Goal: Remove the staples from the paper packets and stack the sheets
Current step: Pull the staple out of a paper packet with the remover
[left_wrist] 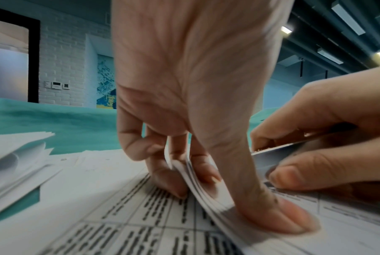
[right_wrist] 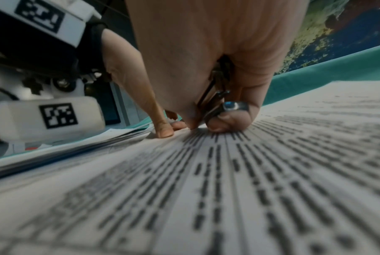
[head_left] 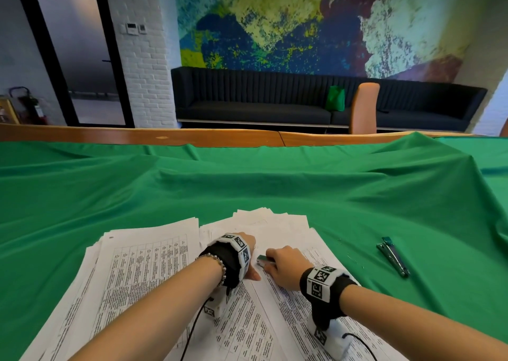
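A stapled paper packet point(head_left: 264, 319) with printed tables lies on the green cloth in front of me. My left hand point(head_left: 248, 250) holds its top corner: the thumb point(left_wrist: 271, 215) presses on top and the fingers curl under the lifted sheet edges point(left_wrist: 206, 195). My right hand point(head_left: 283, 264) grips a small metal staple remover point(head_left: 262, 259), whose tip points at that corner. In the right wrist view the staple remover point(right_wrist: 219, 103) sits between thumb and fingers, low against the paper point(right_wrist: 228, 172). The staple itself is hidden. A stack of loose sheets point(head_left: 137, 264) lies to the left.
A teal and metal stapler point(head_left: 393, 256) lies on the green cloth point(head_left: 247, 182) to the right of the papers. More sheets point(head_left: 275, 220) fan out behind my hands. The table's wooden far edge point(head_left: 165, 138) and an orange chair back point(head_left: 364, 107) stand beyond.
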`<move>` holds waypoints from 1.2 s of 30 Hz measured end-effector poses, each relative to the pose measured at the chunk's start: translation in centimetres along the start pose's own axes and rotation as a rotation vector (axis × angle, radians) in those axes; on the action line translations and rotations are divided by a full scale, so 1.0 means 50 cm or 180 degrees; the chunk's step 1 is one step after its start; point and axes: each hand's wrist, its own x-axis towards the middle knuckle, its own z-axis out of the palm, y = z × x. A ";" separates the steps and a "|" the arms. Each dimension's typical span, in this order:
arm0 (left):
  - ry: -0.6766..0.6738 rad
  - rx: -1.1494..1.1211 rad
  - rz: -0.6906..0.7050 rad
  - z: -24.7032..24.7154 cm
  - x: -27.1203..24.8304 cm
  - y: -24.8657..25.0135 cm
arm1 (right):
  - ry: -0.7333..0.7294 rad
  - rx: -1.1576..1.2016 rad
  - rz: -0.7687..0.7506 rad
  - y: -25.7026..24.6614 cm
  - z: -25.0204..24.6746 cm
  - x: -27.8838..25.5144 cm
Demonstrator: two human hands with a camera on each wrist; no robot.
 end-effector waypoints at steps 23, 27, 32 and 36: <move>-0.0148 0.0840 -0.0128 -0.017 -0.037 0.026 | 0.0014 -0.0330 0.0158 -0.035 0.019 0.018; -0.0127 0.1044 -0.0239 -0.043 -0.087 0.051 | 0.0094 -0.0404 0.0217 -0.040 0.025 0.016; -0.0020 0.1199 -0.0184 -0.042 -0.101 0.057 | 0.0081 -0.0291 0.0306 -0.041 0.019 0.016; 0.0161 0.1042 0.0061 -0.059 -0.128 0.055 | 0.0061 -0.0120 0.0413 -0.045 0.015 0.015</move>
